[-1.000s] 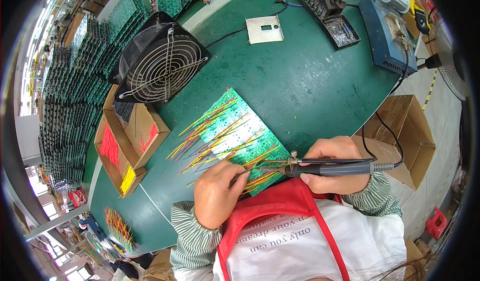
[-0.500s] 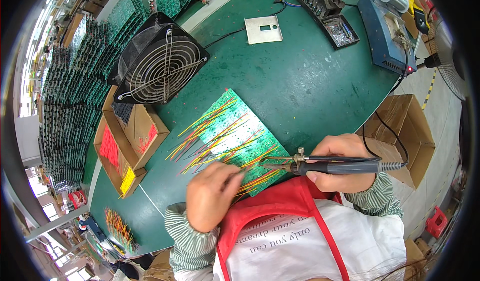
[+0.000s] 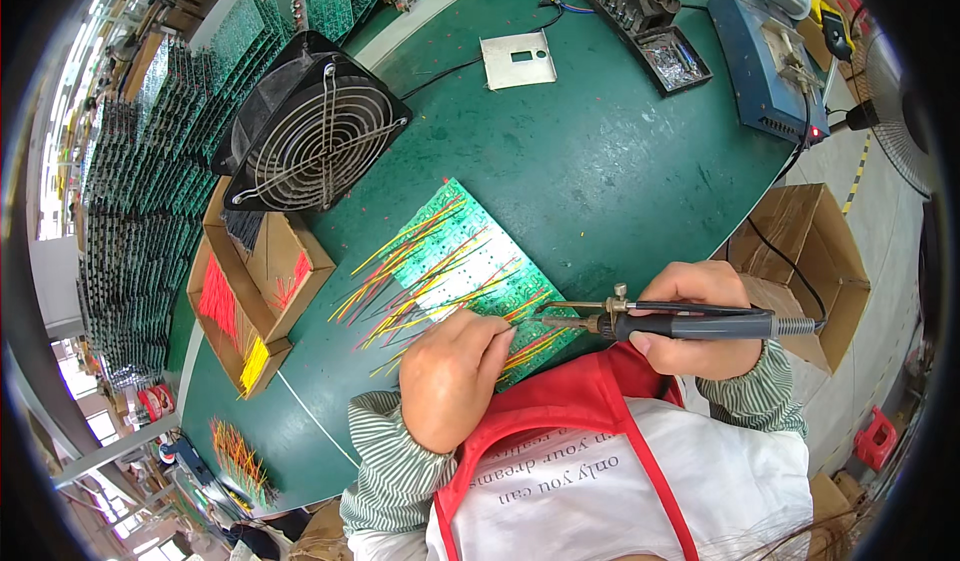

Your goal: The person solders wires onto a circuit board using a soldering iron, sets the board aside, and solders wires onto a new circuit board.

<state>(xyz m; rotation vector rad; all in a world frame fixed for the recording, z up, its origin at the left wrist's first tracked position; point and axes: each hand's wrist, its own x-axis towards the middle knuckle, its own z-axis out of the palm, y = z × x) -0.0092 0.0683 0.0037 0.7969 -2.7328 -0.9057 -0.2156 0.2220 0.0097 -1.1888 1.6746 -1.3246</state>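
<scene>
A green circuit board point(image 3: 465, 223) lies tilted on the bench before me, with rows of red, yellow and black wires point(image 3: 400, 246) standing out from it toward the left. My right hand point(image 3: 702, 319) grips a dark soldering iron point(image 3: 690, 326) with a metal solder-feed tube clamped along its top. The iron's tip points left, over the board's near right part. My left hand point(image 3: 452, 373) is closed in a pinch over the board's near edge, its fingertips among the wires and a little left of the tip. What lies between those fingertips is too small to make out.
Left of the board are a cardboard tray point(image 3: 290, 311) of sorted wires and a black fan point(image 3: 315, 131). Circuit boards point(image 3: 135, 231) stack at far left. Along the back sit a white metal plate point(image 3: 518, 59), a black holder box point(image 3: 650, 41) and a blue soldering station point(image 3: 765, 61). A carton point(image 3: 800, 271) stands right.
My left hand has moved right and slightly up, its fingertips closer to the iron's tip. The soldering iron has shifted slightly right with my right hand.
</scene>
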